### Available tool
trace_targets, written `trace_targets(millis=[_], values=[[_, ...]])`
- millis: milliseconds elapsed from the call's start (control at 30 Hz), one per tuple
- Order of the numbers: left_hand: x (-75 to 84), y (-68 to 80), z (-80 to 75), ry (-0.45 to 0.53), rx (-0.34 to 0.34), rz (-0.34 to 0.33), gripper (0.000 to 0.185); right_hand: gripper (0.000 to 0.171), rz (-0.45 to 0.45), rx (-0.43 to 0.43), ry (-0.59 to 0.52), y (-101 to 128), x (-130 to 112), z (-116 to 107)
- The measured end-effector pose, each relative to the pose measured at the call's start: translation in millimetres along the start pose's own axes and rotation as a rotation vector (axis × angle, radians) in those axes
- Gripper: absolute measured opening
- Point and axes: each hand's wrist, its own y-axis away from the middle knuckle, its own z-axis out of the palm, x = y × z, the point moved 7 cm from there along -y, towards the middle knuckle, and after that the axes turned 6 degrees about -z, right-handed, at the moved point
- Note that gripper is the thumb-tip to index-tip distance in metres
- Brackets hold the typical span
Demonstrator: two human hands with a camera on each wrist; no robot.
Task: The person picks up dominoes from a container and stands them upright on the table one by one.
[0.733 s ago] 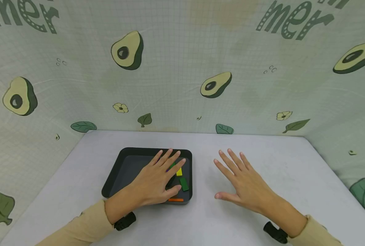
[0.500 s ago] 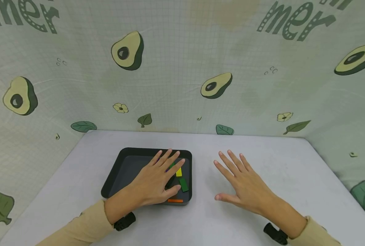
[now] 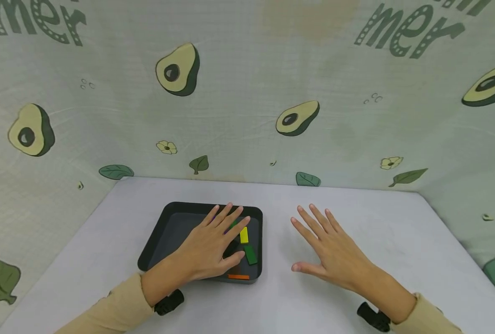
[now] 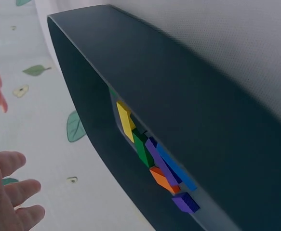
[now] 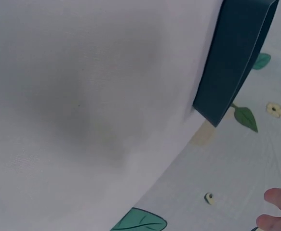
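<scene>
My left hand point(image 3: 209, 248) hovers over the right part of a dark baking tray point(image 3: 170, 241), fingers spread and holding nothing. In the tray lie several small coloured blocks: a yellow block point(image 3: 244, 235), a green block point(image 3: 250, 254) and an orange block point(image 3: 239, 277) show beside the hand, which hides others. The left wrist view also shows a purple block point(image 4: 185, 202) and a blue block point(image 4: 176, 166) behind the tray wall. To the right of the tray, my right hand point(image 3: 335, 253) is held above the white table with its fingers spread, touching nothing.
The white table point(image 3: 297, 306) reaches back to a hanging cloth point(image 3: 239, 69) printed with avocados and leaves. Cloth also rises along both sides. A black strap point(image 3: 169, 302) sits at the left wrist and another black strap point(image 3: 373, 317) at the right.
Both hands stay in nearly the same pose. The head view has shifted slightly, so the tray and cloth pattern sit a little lower and farther right in it.
</scene>
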Motion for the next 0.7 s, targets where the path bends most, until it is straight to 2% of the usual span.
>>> trace_targets(millis=[200,400,700], values=[[-5.6,2.6,1.0,0.009,0.009,-0.02,0.066,0.088,-0.005,-0.001,-0.019,-5.6,-2.4,2.4],[-11.2,5.4,3.5,0.052,-0.017,-0.044,0.066,0.087,-0.007,0.003,-0.035,-9.7,-6.8,5.4],[-24.8,10.2,2.2,0.059,0.007,-0.084,0.064,0.087,0.003,-0.01,-0.057,-19.7,-10.5,7.3]])
